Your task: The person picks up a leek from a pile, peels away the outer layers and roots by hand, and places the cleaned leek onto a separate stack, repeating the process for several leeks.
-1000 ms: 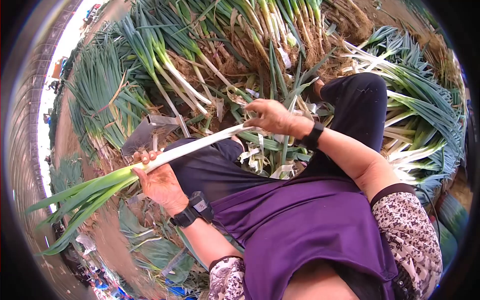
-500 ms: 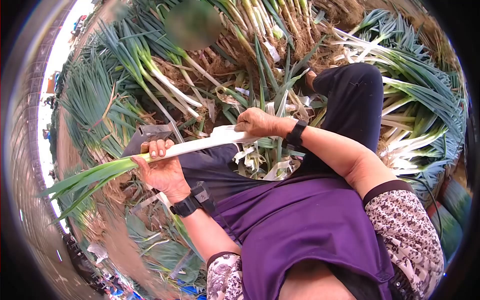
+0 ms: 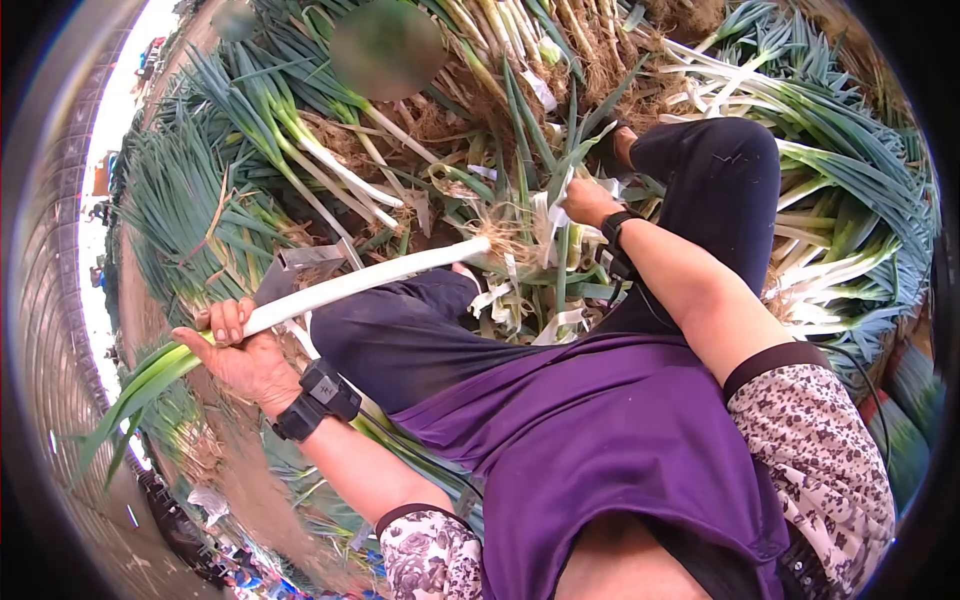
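Note:
A long leek (image 3: 370, 278) with a clean white stalk lies across my left hand (image 3: 245, 360), whose fingers and thumb are wrapped round it near the green leaves. Its hairy root end points right, over the scraps. My right hand (image 3: 592, 203) is off the stalk, to the right of the roots, its fingers closed at a pale strip of peeled skin (image 3: 545, 222). A metal bracket (image 3: 300, 262) stands behind the stalk, near my left hand.
Peeled leeks (image 3: 810, 200) are piled at the right, beyond my bent knee (image 3: 720, 170). Unpeeled leeks with soil-covered roots (image 3: 510, 50) lie at the top. More green leeks (image 3: 180, 200) are heaped at the left. Peelings (image 3: 560, 325) litter the ground between my legs.
My left hand has moved left and down with the leek. My right hand has left the stalk and moved right and up, and the root end is now exposed.

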### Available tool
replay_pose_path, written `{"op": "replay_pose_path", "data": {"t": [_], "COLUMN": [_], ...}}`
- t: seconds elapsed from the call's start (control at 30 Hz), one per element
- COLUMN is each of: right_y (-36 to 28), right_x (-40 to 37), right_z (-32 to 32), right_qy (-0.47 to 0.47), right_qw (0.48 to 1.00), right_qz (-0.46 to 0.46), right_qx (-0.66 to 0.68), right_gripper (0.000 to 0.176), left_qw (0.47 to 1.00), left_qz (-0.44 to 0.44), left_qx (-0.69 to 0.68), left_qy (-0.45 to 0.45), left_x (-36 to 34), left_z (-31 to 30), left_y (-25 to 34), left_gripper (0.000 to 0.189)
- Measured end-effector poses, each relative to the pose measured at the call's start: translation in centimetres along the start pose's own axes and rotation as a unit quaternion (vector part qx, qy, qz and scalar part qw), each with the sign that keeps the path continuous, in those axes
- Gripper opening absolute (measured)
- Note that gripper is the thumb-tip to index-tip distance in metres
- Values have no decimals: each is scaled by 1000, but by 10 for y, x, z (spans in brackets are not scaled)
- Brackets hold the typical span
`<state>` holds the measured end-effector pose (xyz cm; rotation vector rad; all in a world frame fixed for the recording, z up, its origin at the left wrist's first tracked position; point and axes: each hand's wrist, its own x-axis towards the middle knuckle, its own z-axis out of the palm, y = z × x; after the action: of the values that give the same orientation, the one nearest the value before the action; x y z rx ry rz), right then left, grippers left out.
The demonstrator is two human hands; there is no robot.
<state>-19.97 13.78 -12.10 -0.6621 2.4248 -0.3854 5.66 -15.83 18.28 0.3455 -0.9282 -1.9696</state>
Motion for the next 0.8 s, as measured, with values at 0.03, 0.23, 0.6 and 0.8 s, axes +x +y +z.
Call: {"op": "replay_pose_path", "data": {"t": [0.03,0.23,0.6,0.8], "right_y": [-13,-82,-44,98], "right_x": [1,-32,22,129], "right_z": [-10,-6,4,-57], "right_qy": [18,141,388,590], "right_qw": [997,868,718,404], "right_qz": [-75,-426,-29,258], "right_qx": [19,213,578,650], "right_gripper": [26,50,23,15], "left_qw": [999,997,873,697], "left_qz": [18,-26,-173,-190], "left_qx": [26,29,291,591], "left_qy": [26,62,-352,-359], "left_x": [1,12,-40,-67], "left_z": [-1,4,197,-3], "left_y": [2,-37,-206,-360], "left_gripper": [38,41,77,63]}}
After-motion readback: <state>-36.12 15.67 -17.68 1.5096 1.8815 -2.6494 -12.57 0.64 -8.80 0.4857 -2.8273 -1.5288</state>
